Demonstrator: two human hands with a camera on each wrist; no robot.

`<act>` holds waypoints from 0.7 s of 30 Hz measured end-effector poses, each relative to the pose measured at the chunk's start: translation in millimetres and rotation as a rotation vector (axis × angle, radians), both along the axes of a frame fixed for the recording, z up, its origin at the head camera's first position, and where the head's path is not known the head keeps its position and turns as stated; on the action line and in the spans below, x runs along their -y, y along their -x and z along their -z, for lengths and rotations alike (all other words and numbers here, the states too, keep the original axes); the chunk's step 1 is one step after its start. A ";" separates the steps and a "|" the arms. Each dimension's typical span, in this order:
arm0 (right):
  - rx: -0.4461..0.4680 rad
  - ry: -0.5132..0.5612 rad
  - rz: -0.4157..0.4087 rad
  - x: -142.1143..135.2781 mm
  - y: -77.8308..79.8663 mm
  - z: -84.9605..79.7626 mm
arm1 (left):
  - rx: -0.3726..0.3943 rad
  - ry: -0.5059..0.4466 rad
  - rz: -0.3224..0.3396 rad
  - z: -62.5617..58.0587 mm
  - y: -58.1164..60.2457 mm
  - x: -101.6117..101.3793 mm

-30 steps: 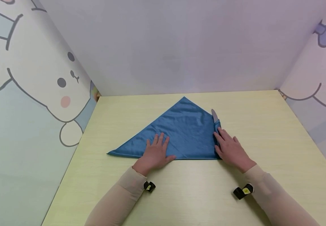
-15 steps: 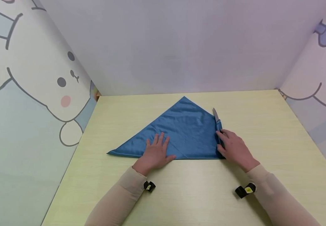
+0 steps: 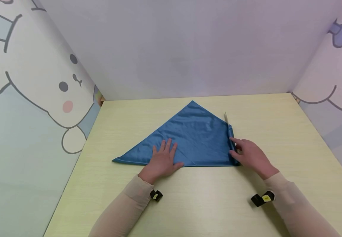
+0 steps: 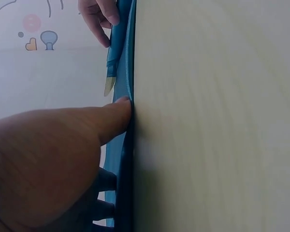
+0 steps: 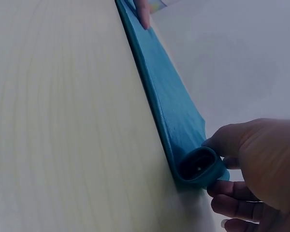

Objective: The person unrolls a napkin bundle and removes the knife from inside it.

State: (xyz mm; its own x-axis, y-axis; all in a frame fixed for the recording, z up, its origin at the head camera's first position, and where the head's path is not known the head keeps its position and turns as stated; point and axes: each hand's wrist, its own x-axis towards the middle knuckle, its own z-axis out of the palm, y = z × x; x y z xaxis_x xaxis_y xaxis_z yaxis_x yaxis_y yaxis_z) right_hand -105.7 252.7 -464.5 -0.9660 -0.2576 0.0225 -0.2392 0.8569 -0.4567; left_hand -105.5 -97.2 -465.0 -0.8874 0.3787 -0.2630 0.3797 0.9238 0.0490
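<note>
A shiny blue cloth (image 3: 202, 140) lies folded into a triangle, its right end rolled up. From the far end of the cloth roll (image 4: 117, 43) sticks a knife blade (image 3: 226, 118); whatever else the roll wraps is hidden. With fingers spread, my left hand (image 3: 161, 163) rests flat on the front middle of the cloth, its thumb at the near edge. My right hand (image 3: 252, 156) pinches the near half of the roll between thumb and fingers. Seen end-on in the right wrist view, the roll (image 5: 201, 166) has a hollow centre, with the thumb on top and fingertips at its outer side.
Beneath the cloth is a pale wooden table (image 3: 206, 204). A plain whitish wall panel (image 3: 183, 52) rises at the far edge. Side panels with cartoon animals (image 3: 40, 82) stand left and right.
My right hand has shifted a little to the right with the cloth roll, and the flat part of the cloth is wider. The knife blade has turned and looks narrower. My left hand stays put.
</note>
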 end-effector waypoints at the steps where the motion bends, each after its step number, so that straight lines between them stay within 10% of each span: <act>1: 0.005 0.010 -0.001 -0.6 0.4 -0.1 | 0.000 0.002 0.000 0.3 0.0 0.1; 21: 0.065 0.078 0.120 -11.8 -0.3 0.2 | 0.005 0.004 0.000 3.1 1.0 0.5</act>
